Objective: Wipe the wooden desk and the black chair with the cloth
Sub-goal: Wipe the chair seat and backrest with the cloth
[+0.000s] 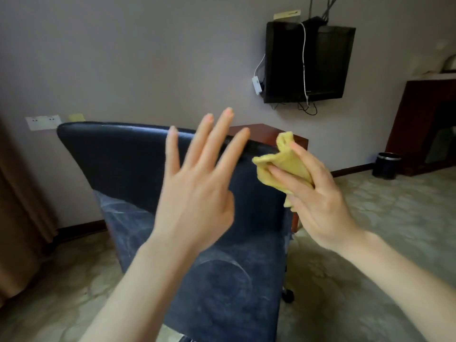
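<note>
The black chair [118, 156] fills the middle of the head view, its curved back facing me and streaked with pale smears. Behind its right end shows a corner of the wooden desk [261, 132]. My left hand [197, 186] is raised in front of the chair back with fingers spread straight, holding nothing. My right hand [318, 193] grips the crumpled yellow cloth [283, 166] in the air just right of the chair's top edge. I cannot tell whether the cloth touches the chair.
A black TV [308, 62] with dangling cables hangs on the grey wall. At the right stand a dark wooden cabinet [424, 124] and a small black bin [386, 165]. A brown curtain [17, 218] hangs at the left. The floor is patterned carpet.
</note>
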Tool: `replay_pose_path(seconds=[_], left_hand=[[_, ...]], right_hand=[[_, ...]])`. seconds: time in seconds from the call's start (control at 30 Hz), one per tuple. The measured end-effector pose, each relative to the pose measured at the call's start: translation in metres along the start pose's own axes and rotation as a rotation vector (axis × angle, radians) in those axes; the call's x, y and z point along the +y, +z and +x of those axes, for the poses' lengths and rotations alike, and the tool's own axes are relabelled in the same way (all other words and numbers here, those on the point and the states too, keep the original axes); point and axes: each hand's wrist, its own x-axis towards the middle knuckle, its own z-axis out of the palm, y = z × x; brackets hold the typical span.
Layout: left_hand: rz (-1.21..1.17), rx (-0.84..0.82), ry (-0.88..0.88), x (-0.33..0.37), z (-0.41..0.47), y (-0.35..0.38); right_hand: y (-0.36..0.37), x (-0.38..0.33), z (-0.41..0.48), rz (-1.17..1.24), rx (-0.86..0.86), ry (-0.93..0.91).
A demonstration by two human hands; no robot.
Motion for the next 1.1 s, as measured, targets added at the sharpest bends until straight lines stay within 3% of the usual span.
replay_pose_path(seconds=[0.07, 0.17, 0.37, 0.53, 0.73, 0.93, 1.1], left_hand=[[-0.101, -0.031, -0.013, 0.013, 0.001, 0.006], [-0.279, -0.026, -0.123, 0.02, 0.001, 0.011], [-0.277, 0.005, -0.112, 0.017, -0.001, 0.012], [-0.307, 0.035, -0.145, 0.022, -0.003, 0.012], [-0.339, 0.031, -0.138, 0.02, -0.002, 0.011], [-0.333, 0.028, -0.133, 0.018, -0.003, 0.008], [-0.325, 0.029, -0.132, 0.016, -0.002, 0.007]], right_hand=[[0.007, -0.001, -0.025, 0.112, -0.03, 0.133], [0.017, -0.002, -0.064, 0.079, -0.083, 0.206], [0.026, -0.004, -0.115, 0.144, -0.184, 0.346], [0.011, -0.01, -0.102, 0.092, -0.033, 0.266], [-0.005, -0.025, -0.028, -0.036, 0.203, 0.129], [0.003, -0.036, 0.011, -0.441, 0.157, -0.036], [0.005, -0.027, 0.001, -0.487, 0.184, -0.068]])
